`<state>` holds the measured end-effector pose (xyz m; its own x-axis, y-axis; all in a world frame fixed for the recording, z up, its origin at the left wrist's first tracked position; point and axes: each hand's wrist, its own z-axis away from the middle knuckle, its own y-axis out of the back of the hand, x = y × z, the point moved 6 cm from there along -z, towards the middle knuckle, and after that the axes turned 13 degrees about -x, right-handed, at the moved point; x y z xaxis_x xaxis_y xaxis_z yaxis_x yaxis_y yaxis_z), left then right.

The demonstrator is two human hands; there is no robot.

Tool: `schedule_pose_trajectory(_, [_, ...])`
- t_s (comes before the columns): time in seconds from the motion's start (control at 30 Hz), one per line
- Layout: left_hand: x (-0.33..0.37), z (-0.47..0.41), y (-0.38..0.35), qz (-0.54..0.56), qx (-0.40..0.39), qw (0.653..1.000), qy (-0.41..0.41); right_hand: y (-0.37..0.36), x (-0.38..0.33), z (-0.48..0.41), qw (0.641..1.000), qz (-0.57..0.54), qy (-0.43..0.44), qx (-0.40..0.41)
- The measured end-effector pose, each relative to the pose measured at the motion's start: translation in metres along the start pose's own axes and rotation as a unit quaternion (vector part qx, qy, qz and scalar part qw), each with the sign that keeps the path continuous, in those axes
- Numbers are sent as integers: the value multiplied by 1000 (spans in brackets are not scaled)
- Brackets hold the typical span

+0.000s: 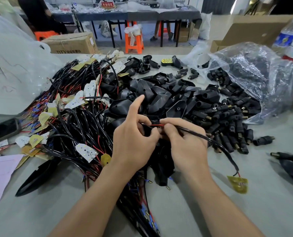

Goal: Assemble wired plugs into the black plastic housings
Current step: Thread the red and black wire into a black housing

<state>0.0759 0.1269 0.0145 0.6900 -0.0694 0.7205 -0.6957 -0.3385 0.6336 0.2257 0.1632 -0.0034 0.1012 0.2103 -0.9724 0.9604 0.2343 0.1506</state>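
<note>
hands meeting at mid-table (270, 211), just in front of the heap of black housings (159, 94). we see the right hand (181, 139) pinching the black cable (217, 145) near its stripped end, where a red wire (157, 125) bridges the small gap to the left hand (133, 134). the left hand curls its thumb and lower fingers round a small black part (147, 130), possibly a housing, though the fingers hide most of it; its index finger points up. the cable trails rightward across the table to a yellow board (238, 183). wire harnesses (77, 117) lie left of the hands, loose plugs (228, 120) right, beside a clear bag (262, 69).
</note>
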Motion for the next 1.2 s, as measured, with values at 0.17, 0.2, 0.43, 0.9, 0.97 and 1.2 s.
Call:
schedule_pose_trajectory(0.17, [-12,-6,-7,-87,-56,994,38,19,5,-6,997,-51,-3,65])
schedule_pose_trajectory(0.2, [-14,-6,-8,-92,-60,993,38,22,4,-8,997,-33,2,64])
schedule_pose_trajectory(0.43, [-20,-8,-12,-110,-81,989,52,25,2,-6,999,9,0,43])
schedule_pose_trajectory(0.9, [10,1,7,45,21,993,-104,18,7,-13,995,-92,-21,-46])
schedule_pose_trajectory(0.97, [11,-1,4,44,2,992,-115,16,10,-15,996,-61,-28,-66])
schedule_pose_trajectory(1.2, [-10,-6,-8,150,-95,983,-49,16,15,-14,999,6,-30,-45])
